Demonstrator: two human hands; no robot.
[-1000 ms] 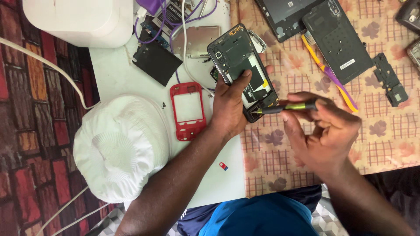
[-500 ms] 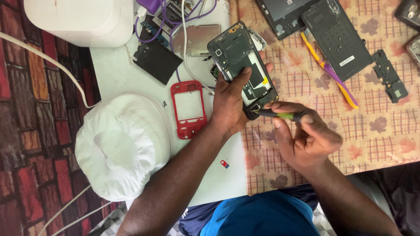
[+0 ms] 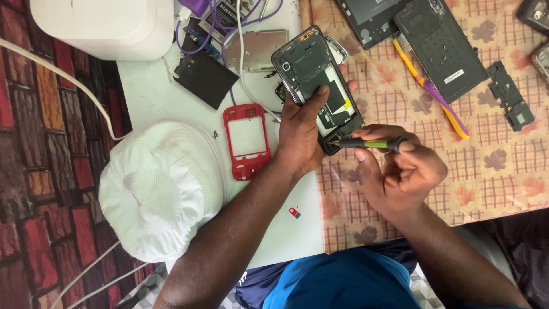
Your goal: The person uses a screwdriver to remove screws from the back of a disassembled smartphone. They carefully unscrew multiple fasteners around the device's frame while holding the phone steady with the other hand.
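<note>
My left hand [image 3: 301,134] grips an opened black smartphone [image 3: 313,71] with its back cover off, holding it tilted above the table. The thumb lies across the phone's inner frame. My right hand [image 3: 400,171] pinches a small screwdriver with a green and black handle [image 3: 372,143]. The screwdriver lies level, and its tip touches the phone's lower corner. Both forearms reach up from the bottom of the view.
A red phone frame [image 3: 247,140] and a white cap [image 3: 163,189] lie on the white board [image 3: 286,229] at left. A black battery [image 3: 207,78], purple cable [image 3: 220,20], phone back covers [image 3: 440,48], a toothbrush [image 3: 432,91] and a black bracket [image 3: 510,94] lie around on the patterned cloth [image 3: 497,166].
My right hand has shifted a little left and the screwdriver has turned between its fingers. The phone stays in my left hand, in the same place.
</note>
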